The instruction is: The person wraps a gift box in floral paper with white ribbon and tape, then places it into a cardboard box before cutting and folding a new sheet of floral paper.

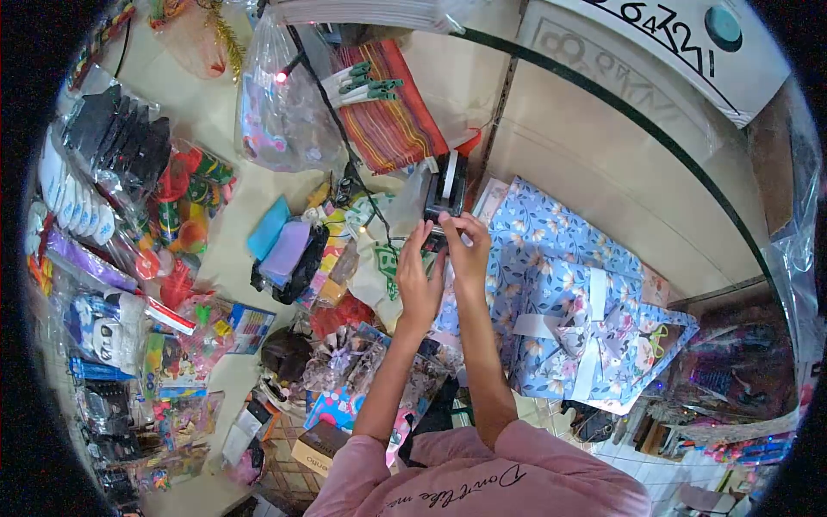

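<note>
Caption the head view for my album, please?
Left hand and right hand at a black object, near a blue floral, white-ribboned package.

The scene is taken in by a single head-worn camera, which is faced forward and steeply down from above the pink shirt (482, 474), shown along the lower edge. The left hand (419, 283) and the right hand (467, 257) are caught near the centre, a little way off from the lens. A very wide field is covered, bowed toward its sides, and the corners are cut off by a round black border.
</note>
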`<state>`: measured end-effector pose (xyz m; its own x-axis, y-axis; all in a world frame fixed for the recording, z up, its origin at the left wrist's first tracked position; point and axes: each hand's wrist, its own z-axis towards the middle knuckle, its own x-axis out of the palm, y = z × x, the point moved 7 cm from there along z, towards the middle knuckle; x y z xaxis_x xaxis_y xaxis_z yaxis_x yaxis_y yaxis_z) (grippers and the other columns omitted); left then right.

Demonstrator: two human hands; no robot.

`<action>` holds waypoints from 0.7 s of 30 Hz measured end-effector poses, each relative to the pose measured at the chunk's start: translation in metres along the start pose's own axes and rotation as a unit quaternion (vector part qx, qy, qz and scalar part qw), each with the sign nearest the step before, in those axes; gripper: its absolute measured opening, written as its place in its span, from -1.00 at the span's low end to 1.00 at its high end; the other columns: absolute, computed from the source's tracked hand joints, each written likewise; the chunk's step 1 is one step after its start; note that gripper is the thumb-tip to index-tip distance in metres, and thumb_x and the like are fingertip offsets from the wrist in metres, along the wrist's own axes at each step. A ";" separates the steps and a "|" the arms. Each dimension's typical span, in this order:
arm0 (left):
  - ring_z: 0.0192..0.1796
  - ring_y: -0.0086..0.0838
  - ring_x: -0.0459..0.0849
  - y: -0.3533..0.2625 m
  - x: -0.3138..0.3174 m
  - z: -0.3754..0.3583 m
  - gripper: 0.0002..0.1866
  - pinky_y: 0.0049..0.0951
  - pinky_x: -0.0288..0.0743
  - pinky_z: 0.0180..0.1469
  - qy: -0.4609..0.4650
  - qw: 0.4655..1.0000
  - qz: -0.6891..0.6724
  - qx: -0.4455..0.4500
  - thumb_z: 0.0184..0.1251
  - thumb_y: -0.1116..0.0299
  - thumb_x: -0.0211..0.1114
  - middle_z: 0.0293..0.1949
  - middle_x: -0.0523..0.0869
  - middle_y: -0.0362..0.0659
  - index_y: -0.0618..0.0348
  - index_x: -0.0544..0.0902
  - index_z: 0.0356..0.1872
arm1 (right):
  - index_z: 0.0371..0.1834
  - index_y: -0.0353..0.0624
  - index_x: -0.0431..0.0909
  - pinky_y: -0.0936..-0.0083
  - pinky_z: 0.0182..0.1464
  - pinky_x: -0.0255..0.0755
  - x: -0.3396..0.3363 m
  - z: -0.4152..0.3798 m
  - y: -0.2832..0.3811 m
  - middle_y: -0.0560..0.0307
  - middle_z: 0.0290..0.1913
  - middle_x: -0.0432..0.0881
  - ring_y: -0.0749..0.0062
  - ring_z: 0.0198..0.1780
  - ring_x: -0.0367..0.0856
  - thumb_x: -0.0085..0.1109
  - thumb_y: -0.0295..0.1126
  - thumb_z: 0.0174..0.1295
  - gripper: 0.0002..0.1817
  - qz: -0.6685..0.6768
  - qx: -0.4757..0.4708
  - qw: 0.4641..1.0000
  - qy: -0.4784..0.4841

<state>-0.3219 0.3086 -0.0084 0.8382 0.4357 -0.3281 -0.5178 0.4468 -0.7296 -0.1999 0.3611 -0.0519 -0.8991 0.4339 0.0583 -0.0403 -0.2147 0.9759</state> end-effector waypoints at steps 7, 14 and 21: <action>0.18 -0.09 0.55 0.004 -0.001 0.000 -0.25 -0.23 0.38 0.21 -0.015 1.000 -0.008 0.022 0.13 0.65 0.30 0.14 0.61 0.01 0.29 0.22 0.39 | -0.30 -0.18 0.74 0.32 0.29 0.16 0.002 -0.016 0.035 0.07 -0.07 0.66 0.24 0.39 0.26 0.34 -0.36 0.17 -0.86 0.058 0.079 0.992 0.076; 0.25 -0.08 0.50 0.011 -0.013 0.004 -0.30 -0.26 0.38 0.23 0.055 0.991 -0.125 -0.016 0.21 0.74 0.03 0.21 0.57 -0.01 0.24 0.12 0.43 | -0.33 -0.10 0.74 0.21 0.37 0.11 -0.007 -0.046 0.009 -0.20 0.30 0.38 0.02 0.35 0.31 0.41 -0.34 0.08 -0.87 0.046 0.049 0.995 0.070; 0.33 -0.12 0.42 0.019 -0.017 0.011 -0.25 -0.26 0.14 0.38 0.154 0.978 -0.134 -0.046 0.16 0.77 -0.14 0.24 0.54 -0.05 0.18 0.06 0.46 | -0.32 -0.17 0.73 0.22 0.42 0.04 -0.009 -0.050 0.012 -0.27 0.38 0.26 0.07 0.40 0.25 0.42 -0.31 0.09 -0.82 0.036 0.029 0.991 0.125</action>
<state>-0.3476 0.3184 -0.0106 0.9608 0.0501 -0.2727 -0.2669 0.4341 -0.8604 -0.2135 0.3110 -0.0513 -0.9787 0.1882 0.0820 0.0470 -0.1833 0.9819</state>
